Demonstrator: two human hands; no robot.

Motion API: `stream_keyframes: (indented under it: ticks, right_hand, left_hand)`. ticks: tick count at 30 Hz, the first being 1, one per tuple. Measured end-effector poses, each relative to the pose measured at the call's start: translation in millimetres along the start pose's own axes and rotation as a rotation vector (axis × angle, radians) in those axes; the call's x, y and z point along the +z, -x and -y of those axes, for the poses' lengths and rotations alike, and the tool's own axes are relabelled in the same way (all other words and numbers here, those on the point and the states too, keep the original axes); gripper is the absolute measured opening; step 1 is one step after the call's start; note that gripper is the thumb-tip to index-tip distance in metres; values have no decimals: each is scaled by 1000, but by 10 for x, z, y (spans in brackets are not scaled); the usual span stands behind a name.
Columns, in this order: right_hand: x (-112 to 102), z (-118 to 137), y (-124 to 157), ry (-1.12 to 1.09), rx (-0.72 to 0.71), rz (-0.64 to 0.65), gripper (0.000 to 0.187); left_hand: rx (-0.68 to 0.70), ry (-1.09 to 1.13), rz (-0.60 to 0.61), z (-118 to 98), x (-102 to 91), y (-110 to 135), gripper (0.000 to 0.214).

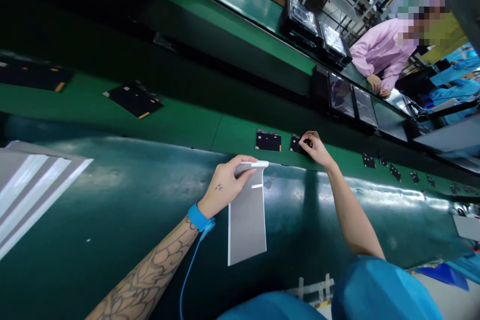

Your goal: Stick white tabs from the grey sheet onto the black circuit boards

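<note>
My left hand (228, 184), with a blue strap and cord on its wrist, pinches a grey sheet with white edges (247, 225) near its top edge. The sheet hangs down over the near bench, its top corner bent. My right hand (315, 147) reaches out to the green belt. Its thumb and fingers close on the right part of a small black panel (294, 143), which they partly cover. Just left of that lies a similar black panel (268, 141) with an orange strip at one corner.
More black panels (133, 99) are spread along the green belt (202, 130) on both sides. Grey-and-white sheets (33, 180) are stacked at left on the bench (150, 200). Black trays (352, 97) stand on the far ledge. A co-worker in a pink sleeve (392, 50) sits beyond.
</note>
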State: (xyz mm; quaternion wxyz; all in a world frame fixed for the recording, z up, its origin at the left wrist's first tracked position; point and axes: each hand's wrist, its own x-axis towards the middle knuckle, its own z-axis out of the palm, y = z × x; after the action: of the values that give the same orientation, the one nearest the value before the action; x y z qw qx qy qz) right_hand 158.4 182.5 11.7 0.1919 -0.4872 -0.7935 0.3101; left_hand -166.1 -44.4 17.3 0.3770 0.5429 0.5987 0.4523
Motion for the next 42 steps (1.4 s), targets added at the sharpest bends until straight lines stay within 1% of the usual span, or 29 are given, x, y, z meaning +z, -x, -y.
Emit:
stream_keyframes:
  ticks: [2,4,5,6,7,10,12,14,16,18,22,26,28,30,32,35,38,40,42]
  right_hand:
    - [23,49,27,-79,49,-144,40]
    - [92,197,91,-155,67,-292,36]
    - [150,317,140,-177,45,-334,32]
    - [224,466,201,-185,-1,-338,28]
    - [311,639,271,-182,-63,-306,24]
    - [614,1196,489,-137,-295,-74,13]
    - [803,1483,591,-110,-424,-4,9]
    - [947,1640,638,-86,-491,7,10]
    - [1031,1682,642,-68,-496,0,11]
    - [1060,1664,627,-62,-468,-13,10]
    - [1051,1622,618,-63,-436,-6,6]
    - [1053,1667,665,-67,-416,20,6]
    - [1018,1681,669,-101,-377,35,8]
    - [920,1629,610,-159,-309,26,13]
    - [756,1475,465,-211,-225,8,19]
    - [447,1080,143,-228,-113,3,30]
    - [191,682,-135,-130,-50,82,41]
    - [99,509,-232,-57,-30,146,47]
    - [67,417,-264,-10,-21,191,49]
  left_hand:
    - [8,10,-6,0,5,1,20]
    - [17,26,-15,5,19,2,19]
    - [21,32,-20,9,28,2,19]
    - [25,36,-21,14,38,1,19]
    - [28,37,-23,19,48,-1,19]
    - [44,41,-28,30,70,-11,19]
    - [55,46,-37,32,75,-19,20]
    - [59,45,-36,29,72,-27,23]
    - [61,45,-33,23,68,-31,27]
    - [63,51,-31,17,67,-31,28]
    - [58,73,-42,11,81,-26,27]
    - [42,99,-34,-1,91,-24,25]
    - [32,109,-32,-12,87,-26,24]
    - [32,112,-30,-20,80,-28,23]
    - [43,105,-27,-23,72,-28,23]
    - [43,92,-28,-18,59,-21,24]
    - [7,76,-30,-12,51,-10,20]
    - [-20,63,-30,-10,47,-4,17]
    - [-38,59,-36,-9,44,-3,16]
